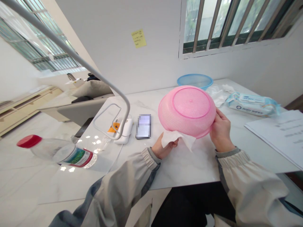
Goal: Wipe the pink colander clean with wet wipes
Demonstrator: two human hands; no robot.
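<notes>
Our right hand (221, 131) grips the pink basket (189, 108) on its left; our left hand (162, 147) holds a wipe (174, 136) near the rim.

White wall (158, 64), barred windows (214, 26), low drawers (25, 112), marbled floor (16, 179)

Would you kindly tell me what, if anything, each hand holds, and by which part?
The right hand holds the pink basket by its right edge; the left hand holds a white wipe by its left end.
</notes>
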